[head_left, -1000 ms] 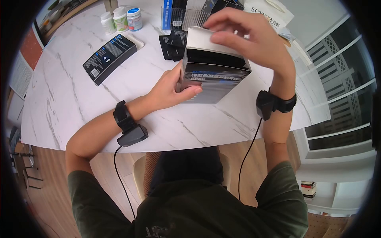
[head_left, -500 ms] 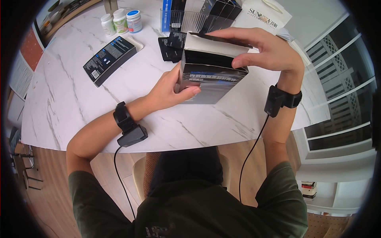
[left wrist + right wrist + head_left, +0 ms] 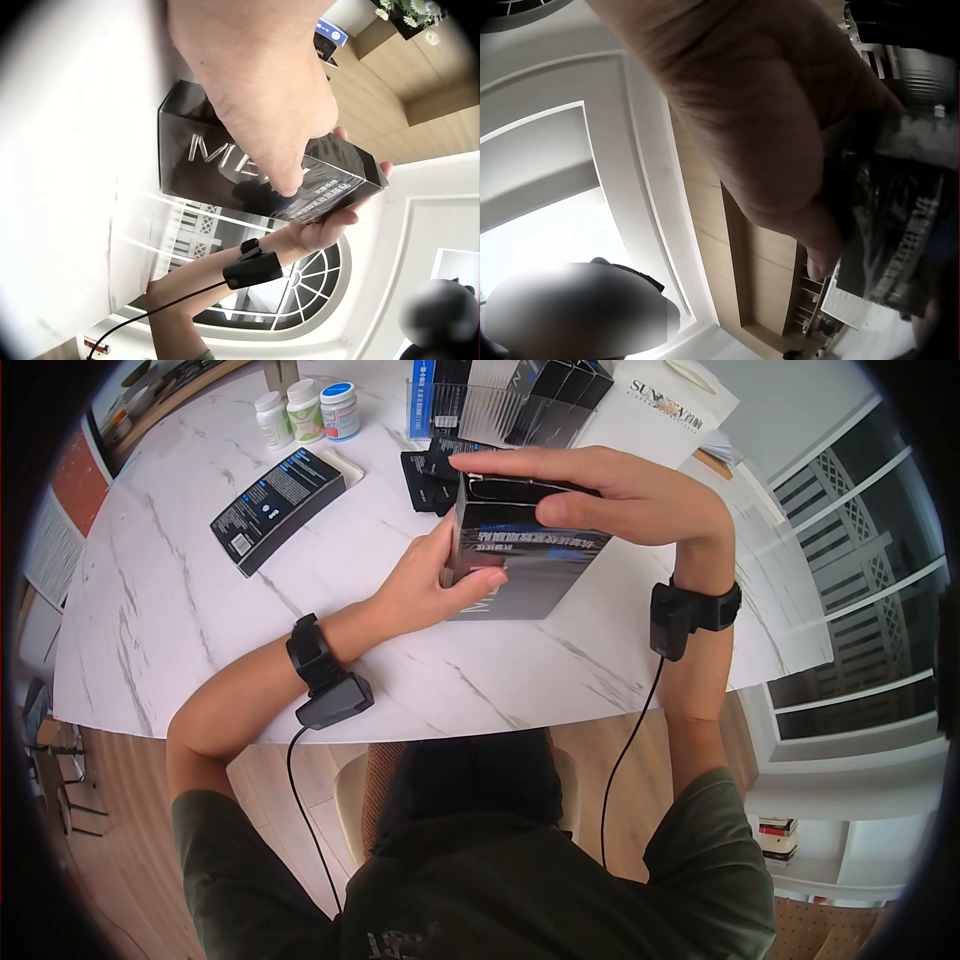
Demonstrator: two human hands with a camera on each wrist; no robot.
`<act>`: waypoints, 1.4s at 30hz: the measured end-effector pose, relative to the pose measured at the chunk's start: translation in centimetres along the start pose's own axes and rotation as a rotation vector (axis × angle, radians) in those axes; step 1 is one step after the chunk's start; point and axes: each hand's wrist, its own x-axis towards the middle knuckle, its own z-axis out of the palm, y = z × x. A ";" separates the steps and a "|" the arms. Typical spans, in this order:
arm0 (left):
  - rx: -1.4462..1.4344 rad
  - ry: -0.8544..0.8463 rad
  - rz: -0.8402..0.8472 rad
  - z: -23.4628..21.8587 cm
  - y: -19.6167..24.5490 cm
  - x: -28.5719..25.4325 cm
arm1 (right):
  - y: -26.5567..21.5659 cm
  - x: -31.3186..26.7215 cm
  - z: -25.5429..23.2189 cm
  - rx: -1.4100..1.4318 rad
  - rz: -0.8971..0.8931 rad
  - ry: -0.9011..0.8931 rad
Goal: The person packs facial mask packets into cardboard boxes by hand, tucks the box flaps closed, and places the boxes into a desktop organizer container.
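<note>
In the head view a black and silver carton (image 3: 530, 585) stands upright on the marble-patterned table (image 3: 370, 680). My left hand (image 3: 425, 585) grips its left side, thumb across the front face. Over the carton's top lies my right hand (image 3: 640, 495), fingers stretched along the far edge and thumb at the near edge, pressing the top flap down. Large silver letters show on the carton (image 3: 202, 161) in the left wrist view. The right wrist view has the dark carton (image 3: 892, 247) under the right hand (image 3: 757, 142), blurred at the right.
Black sachets (image 3: 422, 485) lie just behind the carton. A second black box (image 3: 275, 505) lies to the left, and pill bottles (image 3: 305, 410) stand behind it. At the back are a clear organizer (image 3: 490, 410) with boxes and a white paper bag (image 3: 650, 410).
My right hand has come down over the carton, and the white-lined flap that stood raised is now folded down under it. The left hand keeps its grip.
</note>
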 end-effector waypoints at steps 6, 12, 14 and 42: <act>-0.102 0.035 -0.045 0.2 -0.1 0.0 | 0.3 0.2 0.2 0.033 0.031 -0.017; -0.076 0.012 -0.052 0.1 -0.1 0.0 | -0.1 0.3 0.3 -0.008 0.055 -0.025; -0.059 0.005 -0.029 0.0 -0.3 0.0 | -0.3 0.4 0.7 -0.058 0.049 -0.043; -0.085 -0.027 -0.021 0.0 -0.4 -0.1 | -3.1 1.3 4.8 -0.560 0.103 0.312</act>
